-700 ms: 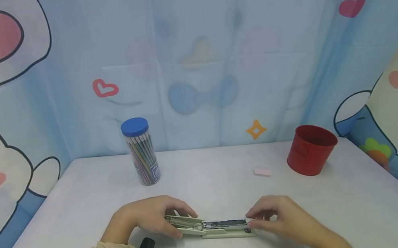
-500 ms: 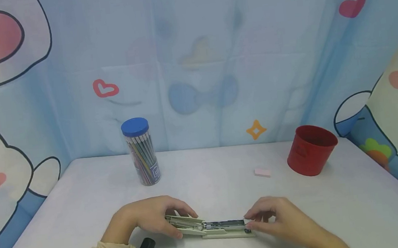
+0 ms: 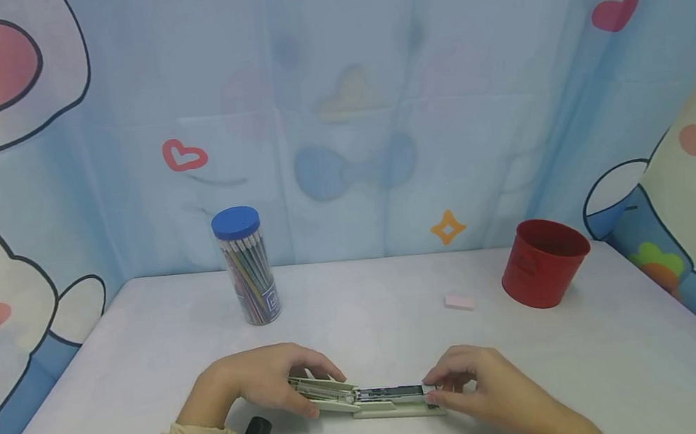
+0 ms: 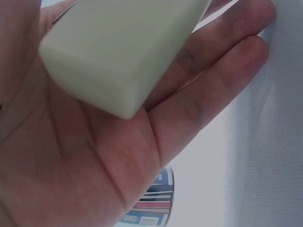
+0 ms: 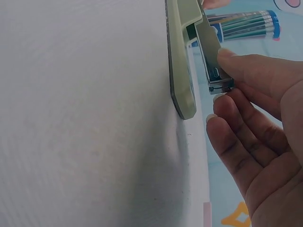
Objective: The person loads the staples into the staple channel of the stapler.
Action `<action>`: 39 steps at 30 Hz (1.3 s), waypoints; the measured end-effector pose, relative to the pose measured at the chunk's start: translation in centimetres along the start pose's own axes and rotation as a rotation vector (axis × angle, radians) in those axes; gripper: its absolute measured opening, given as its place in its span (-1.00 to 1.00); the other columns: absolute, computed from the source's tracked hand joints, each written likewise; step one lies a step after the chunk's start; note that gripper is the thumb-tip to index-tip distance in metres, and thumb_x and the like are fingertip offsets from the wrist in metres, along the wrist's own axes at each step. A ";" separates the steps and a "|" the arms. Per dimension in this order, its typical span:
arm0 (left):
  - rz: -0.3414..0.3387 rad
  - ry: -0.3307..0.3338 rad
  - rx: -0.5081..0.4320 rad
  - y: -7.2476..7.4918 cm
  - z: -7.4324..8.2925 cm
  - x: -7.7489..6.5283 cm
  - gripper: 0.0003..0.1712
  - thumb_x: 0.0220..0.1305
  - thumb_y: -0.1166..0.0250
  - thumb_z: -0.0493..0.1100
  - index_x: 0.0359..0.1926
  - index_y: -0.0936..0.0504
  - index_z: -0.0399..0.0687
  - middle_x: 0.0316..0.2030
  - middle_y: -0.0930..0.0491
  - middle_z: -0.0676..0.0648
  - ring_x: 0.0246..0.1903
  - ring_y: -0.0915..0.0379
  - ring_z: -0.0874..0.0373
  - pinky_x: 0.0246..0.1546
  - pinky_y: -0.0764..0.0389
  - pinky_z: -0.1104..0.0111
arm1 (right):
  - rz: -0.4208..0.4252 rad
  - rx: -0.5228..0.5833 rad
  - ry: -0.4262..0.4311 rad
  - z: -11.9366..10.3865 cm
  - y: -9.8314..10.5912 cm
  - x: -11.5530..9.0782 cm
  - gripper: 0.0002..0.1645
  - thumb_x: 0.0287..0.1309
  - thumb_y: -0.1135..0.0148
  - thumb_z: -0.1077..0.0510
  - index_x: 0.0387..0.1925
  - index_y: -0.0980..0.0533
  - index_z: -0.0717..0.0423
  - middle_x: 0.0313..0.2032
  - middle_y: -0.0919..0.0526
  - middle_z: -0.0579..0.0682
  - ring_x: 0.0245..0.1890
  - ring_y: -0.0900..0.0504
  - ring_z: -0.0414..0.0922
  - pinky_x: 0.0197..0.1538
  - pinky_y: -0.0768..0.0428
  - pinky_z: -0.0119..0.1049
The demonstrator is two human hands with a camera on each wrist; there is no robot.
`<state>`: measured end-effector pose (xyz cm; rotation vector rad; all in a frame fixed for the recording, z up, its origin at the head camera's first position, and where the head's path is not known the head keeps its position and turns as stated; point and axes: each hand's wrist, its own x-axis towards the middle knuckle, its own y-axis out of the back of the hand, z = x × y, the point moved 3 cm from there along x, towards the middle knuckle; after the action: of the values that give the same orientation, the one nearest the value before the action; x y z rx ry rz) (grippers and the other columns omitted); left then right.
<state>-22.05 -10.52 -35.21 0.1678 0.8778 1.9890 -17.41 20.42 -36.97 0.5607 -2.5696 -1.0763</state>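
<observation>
A pale green stapler [image 3: 399, 410] lies on the white table with its top cover swung back to the left, baring the metal staple magazine [image 3: 392, 391]. My left hand [image 3: 267, 375] holds the raised cover, thumb in front and fingers behind; in the left wrist view the cover's blunt end [image 4: 99, 71] rests against the palm. At the other end my right hand [image 3: 476, 375] pinches the magazine's front between thumb and forefinger. The right wrist view shows the thumb [image 5: 236, 64] along the magazine's side, above the stapler base [image 5: 182, 80], with the other fingers loosely bent.
Behind the left hand stands a clear tub of pencils [image 3: 249, 277] with a blue lid. A pink eraser [image 3: 459, 302] lies behind the right hand, and a red bucket [image 3: 535, 271] is at the back right. A patterned blue curtain [image 3: 332, 70] hangs behind the table.
My right hand has slid a little to the left along the magazine, its fingertips now covering more of the front end. The left hand and the stapler base have stayed put.
</observation>
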 end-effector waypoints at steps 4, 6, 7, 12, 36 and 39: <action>0.001 -0.002 0.004 0.0 0.0 0.0 -0.46 0.15 -0.49 -0.10 0.18 -0.64 0.27 0.04 -0.57 0.33 0.13 -0.44 0.32 0.21 -0.40 0.25 | -0.006 0.001 -0.010 -0.1 0.0 0.1 -0.81 0.08 -0.53 -0.06 -0.25 -0.74 -0.18 -0.35 -0.61 -0.32 -0.37 -0.57 -0.29 -0.24 -0.63 -0.38; 0.002 -0.002 0.003 0.0 0.0 0.0 -0.46 0.14 -0.49 -0.11 0.18 -0.64 0.28 0.04 -0.57 0.33 0.13 -0.44 0.32 0.21 -0.40 0.25 | -0.010 0.005 -0.016 -0.1 0.0 0.1 -0.80 0.07 -0.54 -0.06 -0.25 -0.74 -0.17 -0.35 -0.61 -0.31 -0.37 -0.57 -0.28 -0.24 -0.63 -0.38; 0.002 -0.002 0.003 0.0 0.0 0.0 -0.46 0.14 -0.49 -0.11 0.18 -0.64 0.28 0.04 -0.57 0.33 0.13 -0.44 0.32 0.21 -0.41 0.26 | -0.013 0.006 -0.017 -0.1 0.0 0.1 -0.80 0.07 -0.54 -0.06 -0.25 -0.74 -0.17 -0.35 -0.61 -0.30 -0.37 -0.57 -0.29 -0.24 -0.63 -0.38; 0.005 0.001 0.002 -0.1 -0.1 0.0 -0.46 0.13 -0.49 -0.12 0.17 -0.65 0.28 0.03 -0.57 0.33 0.12 -0.44 0.33 0.19 -0.41 0.27 | -0.015 0.010 -0.012 0.0 0.0 0.1 -0.78 0.06 -0.55 -0.05 -0.24 -0.74 -0.16 -0.35 -0.61 -0.29 -0.37 -0.57 -0.28 -0.24 -0.63 -0.38; -0.008 -0.005 -0.009 0.1 0.0 -0.1 -0.43 0.13 -0.50 -0.14 0.19 -0.64 0.25 0.03 -0.57 0.33 0.11 -0.44 0.33 0.21 -0.40 0.27 | -0.065 0.053 -0.120 2.1 0.2 -0.1 -0.51 -0.14 -0.65 -0.13 -0.14 -0.72 -0.08 -0.35 -0.60 -0.19 -0.33 -0.55 -0.20 -0.22 -0.61 -0.38; -0.008 0.003 -0.008 0.2 0.0 -0.3 -0.42 0.12 -0.51 -0.16 0.18 -0.64 0.28 0.04 -0.56 0.34 0.13 -0.43 0.33 0.24 -0.38 0.26 | -0.081 0.063 -0.164 2.4 0.1 -0.1 -0.48 -0.18 -0.67 -0.11 -0.13 -0.72 -0.05 -0.35 -0.61 -0.18 -0.34 -0.55 -0.18 -0.25 -0.59 -0.39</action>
<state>-22.07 -10.81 -35.06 0.1570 0.8703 1.9859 -18.29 22.00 -38.55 0.6214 -2.7519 -1.1139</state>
